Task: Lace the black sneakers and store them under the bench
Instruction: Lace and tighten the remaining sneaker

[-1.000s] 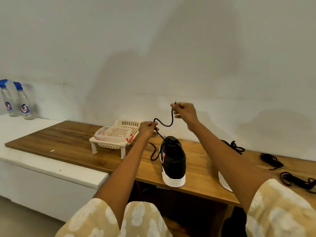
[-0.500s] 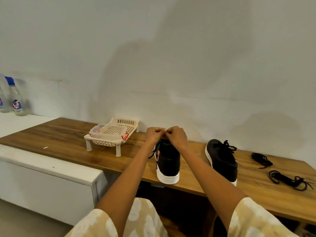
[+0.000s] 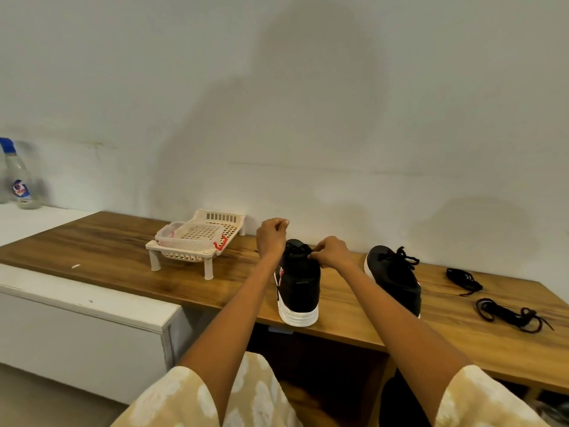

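Both hands are up at the top of the near sneaker (image 3: 300, 285), which stands on the wooden bench (image 3: 123, 257) with its white heel at the front edge. The left hand (image 3: 272, 237) is curled into a fist just left of the sneaker's opening, fingertips pressed together as if on a lace end, though the lace itself is too thin to make out there. The right hand (image 3: 331, 252) pinches at the laces right over the tongue. Right of that sneaker, close by, sits the second sneaker (image 3: 392, 277), laces loose on top. Further right of it lie two loose black laces (image 3: 498, 309) in tangles. Left of the near sneaker stands a cream plastic rack (image 3: 197, 241) on short legs. Far left, off the bench, a clear bottle (image 3: 21, 180) stands against the wall.
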`<state>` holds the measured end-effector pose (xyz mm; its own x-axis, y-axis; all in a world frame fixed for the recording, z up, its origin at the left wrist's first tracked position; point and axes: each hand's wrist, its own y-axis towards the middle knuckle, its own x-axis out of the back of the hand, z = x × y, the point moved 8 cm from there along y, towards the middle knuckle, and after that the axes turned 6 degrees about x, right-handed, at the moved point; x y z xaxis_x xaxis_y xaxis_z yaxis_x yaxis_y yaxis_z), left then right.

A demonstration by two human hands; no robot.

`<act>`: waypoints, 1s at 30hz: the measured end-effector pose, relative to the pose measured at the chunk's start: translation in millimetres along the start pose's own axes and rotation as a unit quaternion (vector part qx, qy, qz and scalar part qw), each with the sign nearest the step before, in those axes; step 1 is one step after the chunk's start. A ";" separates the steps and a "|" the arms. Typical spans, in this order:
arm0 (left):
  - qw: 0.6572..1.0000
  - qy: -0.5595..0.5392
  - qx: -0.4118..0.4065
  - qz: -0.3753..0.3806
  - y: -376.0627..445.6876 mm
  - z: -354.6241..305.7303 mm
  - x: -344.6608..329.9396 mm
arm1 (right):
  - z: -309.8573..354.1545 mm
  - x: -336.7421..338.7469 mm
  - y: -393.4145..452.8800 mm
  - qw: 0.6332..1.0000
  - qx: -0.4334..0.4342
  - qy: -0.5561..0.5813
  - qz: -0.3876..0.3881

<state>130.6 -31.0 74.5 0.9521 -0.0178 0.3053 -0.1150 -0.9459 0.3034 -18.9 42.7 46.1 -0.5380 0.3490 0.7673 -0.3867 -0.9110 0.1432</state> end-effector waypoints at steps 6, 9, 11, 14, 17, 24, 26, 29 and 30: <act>0.976 0.136 -0.050 0.161 -11.5 -1.1 -41.2 | -23.8 -0.7 -10.0 0.958 -0.073 0.278 0.014; 0.975 0.151 -0.066 0.152 -21.4 1.6 -50.0 | -29.6 -3.9 -7.5 0.945 -0.085 0.315 0.032; 0.976 0.152 -0.068 0.137 -25.4 2.5 -54.8 | -31.6 -5.2 -5.9 0.940 -0.089 0.329 0.037; 0.975 0.170 -0.071 0.123 -27.0 1.3 -59.8 | -32.3 -5.9 -7.3 0.935 -0.088 0.340 0.042; 0.967 0.205 -0.082 0.125 -26.4 -0.7 -61.0 | -33.5 -5.5 -9.9 0.931 -0.082 0.355 0.037; 0.952 0.262 -0.107 0.114 -30.3 -1.9 -63.4 | -29.2 -3.2 -13.0 0.942 -0.060 0.329 0.034; 0.953 0.261 -0.110 0.108 -29.9 -1.1 -63.1 | -27.8 -1.7 -12.8 0.948 -0.050 0.313 0.032; 0.956 0.251 -0.116 0.103 -28.7 0.3 -62.9 | -27.9 -1.8 -11.6 0.951 -0.043 0.306 0.030; 0.956 0.248 -0.118 0.103 -28.3 0.8 -62.6 | -28.3 -2.4 -11.2 0.951 -0.041 0.305 0.031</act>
<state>74.4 -3.3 46.1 0.6572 0.0151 0.7536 -0.4021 -0.8386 0.3674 -34.5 58.3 25.1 -0.8862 0.3812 0.2632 -0.3844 -0.9222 0.0414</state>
